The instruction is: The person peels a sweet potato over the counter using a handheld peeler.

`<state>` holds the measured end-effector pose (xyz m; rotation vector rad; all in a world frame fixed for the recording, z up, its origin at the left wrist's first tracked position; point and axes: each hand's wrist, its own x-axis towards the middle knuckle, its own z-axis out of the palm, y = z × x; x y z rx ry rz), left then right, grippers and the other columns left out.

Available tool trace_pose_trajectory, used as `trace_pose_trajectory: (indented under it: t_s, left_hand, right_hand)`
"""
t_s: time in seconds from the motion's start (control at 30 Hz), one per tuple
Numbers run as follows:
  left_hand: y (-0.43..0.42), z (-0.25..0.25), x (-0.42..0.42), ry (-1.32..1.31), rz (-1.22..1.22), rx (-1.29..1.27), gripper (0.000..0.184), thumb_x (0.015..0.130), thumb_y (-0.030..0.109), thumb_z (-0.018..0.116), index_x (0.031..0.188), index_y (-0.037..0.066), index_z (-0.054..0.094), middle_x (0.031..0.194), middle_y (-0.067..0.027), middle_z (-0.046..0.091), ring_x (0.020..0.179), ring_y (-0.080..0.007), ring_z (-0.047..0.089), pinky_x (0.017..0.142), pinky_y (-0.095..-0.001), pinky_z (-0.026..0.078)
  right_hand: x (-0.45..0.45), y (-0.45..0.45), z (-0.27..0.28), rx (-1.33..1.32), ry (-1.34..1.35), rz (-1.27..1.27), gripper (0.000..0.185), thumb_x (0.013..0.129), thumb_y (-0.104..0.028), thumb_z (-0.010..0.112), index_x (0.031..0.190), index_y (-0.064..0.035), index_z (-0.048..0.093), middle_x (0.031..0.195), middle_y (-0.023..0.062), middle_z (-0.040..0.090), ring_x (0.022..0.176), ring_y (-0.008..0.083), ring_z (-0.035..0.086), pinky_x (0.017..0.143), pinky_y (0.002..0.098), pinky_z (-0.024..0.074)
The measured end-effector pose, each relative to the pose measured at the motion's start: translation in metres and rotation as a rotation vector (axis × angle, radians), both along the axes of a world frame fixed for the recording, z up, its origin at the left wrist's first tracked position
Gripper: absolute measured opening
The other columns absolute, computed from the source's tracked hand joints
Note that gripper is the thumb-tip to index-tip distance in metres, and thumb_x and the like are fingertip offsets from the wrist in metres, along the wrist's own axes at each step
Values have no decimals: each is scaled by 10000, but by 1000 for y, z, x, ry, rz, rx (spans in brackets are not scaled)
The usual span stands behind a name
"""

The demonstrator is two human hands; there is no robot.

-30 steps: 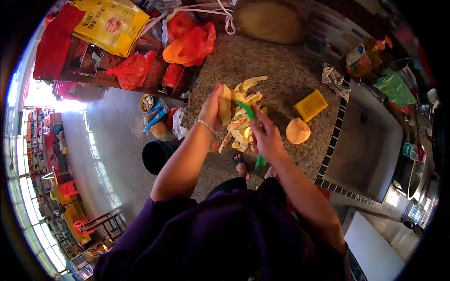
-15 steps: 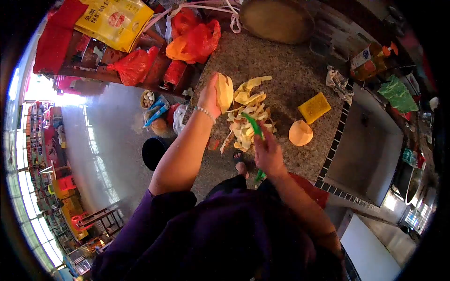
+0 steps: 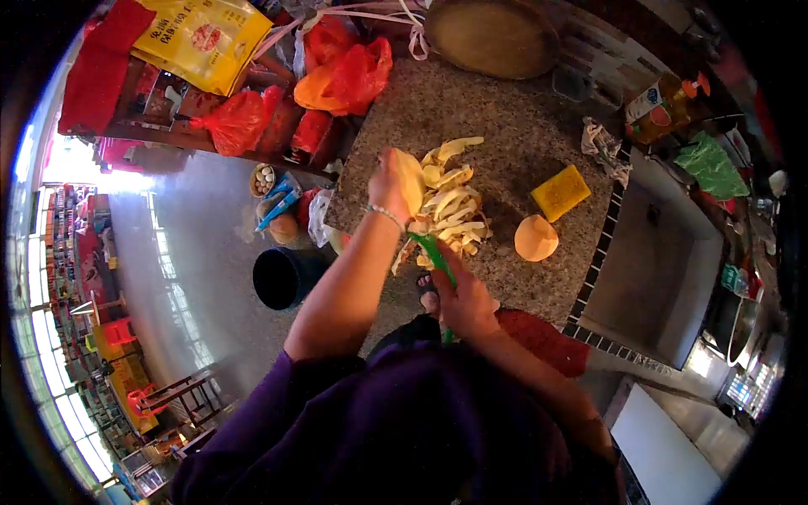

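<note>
A pale yellow peeled vegetable (image 3: 410, 180) is held in my left hand (image 3: 389, 190), above the left part of the stone counter (image 3: 488, 109). My right hand (image 3: 468, 305) grips a green peeler (image 3: 439, 257), whose head is close to the vegetable's lower end. Beneath and right of the vegetable lies a heap of pale peelings (image 3: 454, 206). A round peeled piece (image 3: 536, 238) rests on the counter to the right, just below a yellow sponge (image 3: 560, 193).
A sink (image 3: 648, 261) adjoins the counter on the right, with a soap bottle (image 3: 661, 108) behind it. Red plastic bags (image 3: 345, 71) sit at the back left. A dark bucket (image 3: 286, 278) stands on the floor at left. A round board (image 3: 492, 38) is at the back.
The vegetable has tilted and its lower end has swung down towards me. My right hand and the green peeler have moved down and left, to that end.
</note>
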<state>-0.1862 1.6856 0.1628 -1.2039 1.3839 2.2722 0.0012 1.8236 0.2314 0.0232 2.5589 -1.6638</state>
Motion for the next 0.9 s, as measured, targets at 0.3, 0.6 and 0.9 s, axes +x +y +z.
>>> trace_pose_trajectory:
  t_s: [0.3, 0.6, 0.9]
  left_hand:
    - [7, 64, 28, 22, -382, 150, 403, 844, 543, 570, 939, 151, 594, 827, -15, 617, 717, -175, 602, 620, -328, 483]
    - [11, 48, 4, 25, -32, 164, 429, 817, 591, 570, 897, 170, 562, 782, -31, 590, 702, -197, 583, 568, -355, 462]
    - [25, 48, 24, 38, -266, 253, 310, 815, 466, 626, 859, 168, 555, 810, -40, 594, 763, -214, 593, 612, -415, 494]
  right_hand:
    - [-90, 39, 12, -406, -495, -166, 454, 947, -295, 483, 1364, -128, 418, 828, 190, 612, 783, 251, 621, 704, 394, 478]
    - [-14, 7, 33, -219, -212, -72, 449, 930, -199, 520, 1342, -54, 418, 1172, 266, 561, 1092, 348, 569, 862, 383, 469]
    - [-69, 21, 13, -269, -162, -170, 445, 950, -207, 505, 1366, -82, 411, 812, 90, 617, 648, 137, 566, 594, 276, 469]
